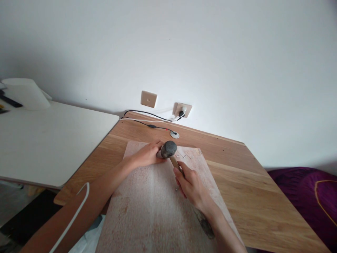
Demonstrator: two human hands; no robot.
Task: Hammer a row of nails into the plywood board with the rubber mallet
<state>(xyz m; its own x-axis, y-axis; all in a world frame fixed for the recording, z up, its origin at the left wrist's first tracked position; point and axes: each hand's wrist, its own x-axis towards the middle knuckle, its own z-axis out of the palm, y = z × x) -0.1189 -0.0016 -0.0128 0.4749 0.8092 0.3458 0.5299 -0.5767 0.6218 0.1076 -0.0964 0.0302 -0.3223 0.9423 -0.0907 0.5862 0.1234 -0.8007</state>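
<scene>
My right hand (191, 186) is shut on the wooden handle of a hammer (175, 163), whose dark steel head (169, 149) sits low over the far part of a reddish-stained wooden board (147, 218). My left hand (147, 155) rests on the board with its fingers curled in against the hammer head. The head hides whatever those fingertips may pinch. Several small nails (185, 155) stand in the board's far right area, and they are too small to make out clearly.
The board lies on an oak desk (231, 182), with a white table (52, 144) adjoining at the left. Black and white cables (150, 121) run from a wall socket (183, 110) to a desk grommet (174, 134). A purple cushion (308, 200) lies beyond the desk's right edge.
</scene>
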